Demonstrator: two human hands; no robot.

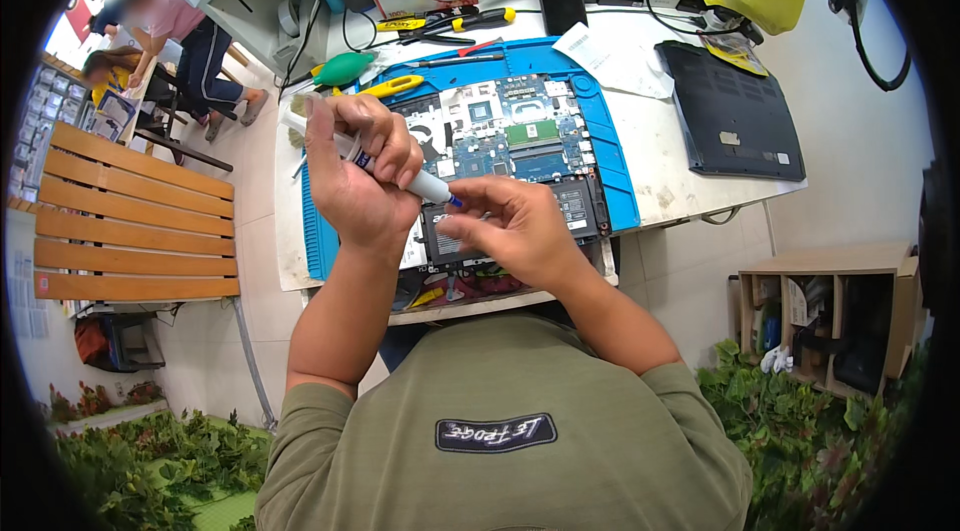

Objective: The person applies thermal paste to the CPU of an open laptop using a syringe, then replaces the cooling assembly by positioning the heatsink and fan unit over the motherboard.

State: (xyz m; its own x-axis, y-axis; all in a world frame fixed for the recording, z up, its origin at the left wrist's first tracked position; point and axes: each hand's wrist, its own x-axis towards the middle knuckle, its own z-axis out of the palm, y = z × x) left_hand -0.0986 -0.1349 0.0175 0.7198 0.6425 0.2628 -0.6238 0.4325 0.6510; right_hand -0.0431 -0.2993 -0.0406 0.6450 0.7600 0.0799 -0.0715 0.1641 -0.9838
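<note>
White tube (pixel 430 187) w/ blue tip (pixel 456 202) is up over the stripped laptop (pixel 480 159); L hand (pixel 362 193) has fingers curled snug round its barrel. R hand (pixel 522 229) at tip end, thumb & fingers part-curled; can't tell if they've got hold. Laptop sits on blue mat (pixel 618 186), mobo exposed; black cover (pixel 738 116) off to R. Prob. step: tip/cap handling. Next move prob. needs steady L hold, precise R pinch.

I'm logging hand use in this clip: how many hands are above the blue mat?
2: the left hand, holding the white tube, and the right hand, fingers at its blue tip. Neither hand is hidden.
</note>
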